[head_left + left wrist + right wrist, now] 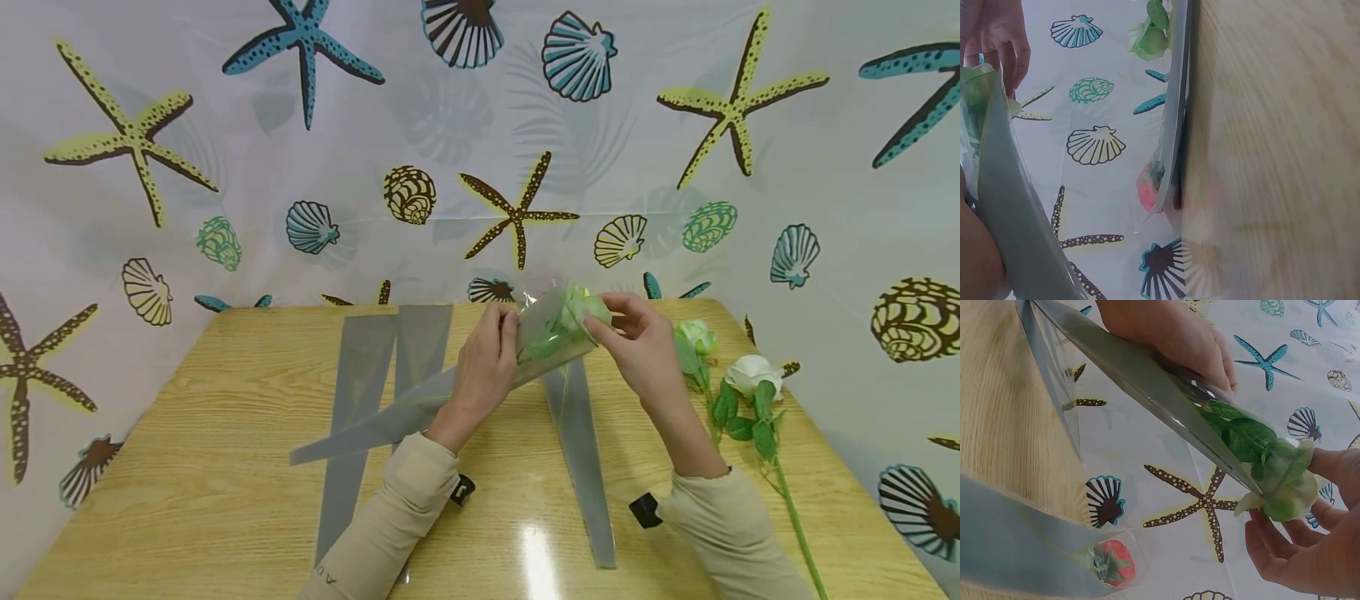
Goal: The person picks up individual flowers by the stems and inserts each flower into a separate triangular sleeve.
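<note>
A pale green rose (587, 308) lies inside a long tapering flower sleeve (397, 417), grey on one face and clear on the other. My left hand (486, 358) grips the sleeve below the flower head. At the sleeve's wide mouth my right hand (647, 350) holds the rose head between thumb and fingers. In the right wrist view green leaves (1244, 434) show through the clear film, and the petals sit right at the sleeve's edge. The sleeve is tilted, its narrow end pointing down to the left, above the table.
Grey sleeves (356, 400) lie on the left of the wooden table (187, 467), and another sleeve (588, 483) lies right of centre. A red rose (1117, 562) shows in one sleeve. On the right lie a greenish rose (697, 336) and a white rose (753, 375). A patterned cloth (465, 117) hangs behind.
</note>
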The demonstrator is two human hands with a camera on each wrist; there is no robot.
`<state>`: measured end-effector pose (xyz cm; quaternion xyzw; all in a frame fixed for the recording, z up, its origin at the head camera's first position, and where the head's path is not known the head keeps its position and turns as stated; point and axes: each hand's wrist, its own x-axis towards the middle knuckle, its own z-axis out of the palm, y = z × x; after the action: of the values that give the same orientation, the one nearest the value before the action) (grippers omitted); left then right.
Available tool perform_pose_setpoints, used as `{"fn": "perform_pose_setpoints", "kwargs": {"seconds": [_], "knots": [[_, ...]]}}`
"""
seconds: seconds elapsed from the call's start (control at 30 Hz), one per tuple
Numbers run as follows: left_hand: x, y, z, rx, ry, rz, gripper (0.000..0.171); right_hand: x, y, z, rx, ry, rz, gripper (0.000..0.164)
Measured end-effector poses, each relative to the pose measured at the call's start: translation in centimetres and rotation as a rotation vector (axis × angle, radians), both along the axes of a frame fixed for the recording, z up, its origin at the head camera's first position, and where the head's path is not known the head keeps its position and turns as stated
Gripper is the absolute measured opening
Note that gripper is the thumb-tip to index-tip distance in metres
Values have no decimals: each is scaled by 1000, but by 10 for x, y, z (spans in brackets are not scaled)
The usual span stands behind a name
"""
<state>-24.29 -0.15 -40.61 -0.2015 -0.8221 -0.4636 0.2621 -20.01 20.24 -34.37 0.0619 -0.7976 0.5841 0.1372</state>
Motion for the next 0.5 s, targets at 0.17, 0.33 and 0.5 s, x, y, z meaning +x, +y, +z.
{"fn": "perform_pose_setpoints", "kwargs": {"seconds": [0.17, 0.33, 0.5], "knots": [[-1, -2, 2, 36, -5, 26, 27, 3, 0, 3, 62, 4, 8, 42], [-5, -7, 6, 108, -27, 54, 29, 5, 3, 7, 142, 18, 48, 47], [-6, -10, 8, 133, -48, 58, 29, 7, 3, 8, 227, 15, 70, 51]]}}
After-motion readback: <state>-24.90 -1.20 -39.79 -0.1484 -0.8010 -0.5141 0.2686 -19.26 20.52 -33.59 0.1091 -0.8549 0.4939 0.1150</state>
